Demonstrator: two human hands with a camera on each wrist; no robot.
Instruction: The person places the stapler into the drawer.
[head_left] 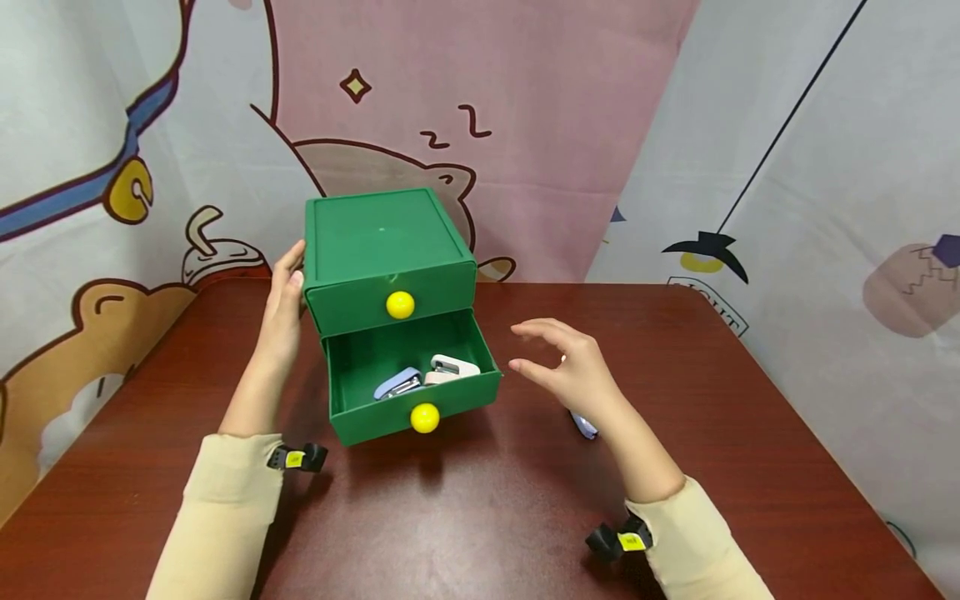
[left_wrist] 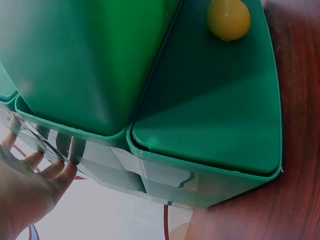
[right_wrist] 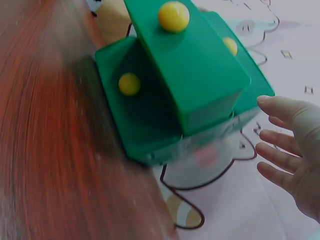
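A green cabinet point(head_left: 386, 233) with yellow round knobs stands on the table, its middle drawer point(head_left: 352, 421) pulled out. Inside that drawer lie a light-blue stapler point(head_left: 398, 383) and a white stapler point(head_left: 452, 368). My left hand point(head_left: 283, 312) rests against the cabinet's left side, fingers nearly straight along the wall in the left wrist view. To the right of the drawer, my right hand point(head_left: 573, 367) is raised with nothing in its grasp, thumb and fingers apart. A bluish object point(head_left: 583, 426) on the table is partly hidden behind the right wrist.
The brown table point(head_left: 465, 525) spreads out around the cabinet. A printed cartoon cloth point(head_left: 570, 125) hangs behind it. In the right wrist view, the bottom drawer point(right_wrist: 145, 120) and top drawer point(right_wrist: 250, 92) are pushed in.
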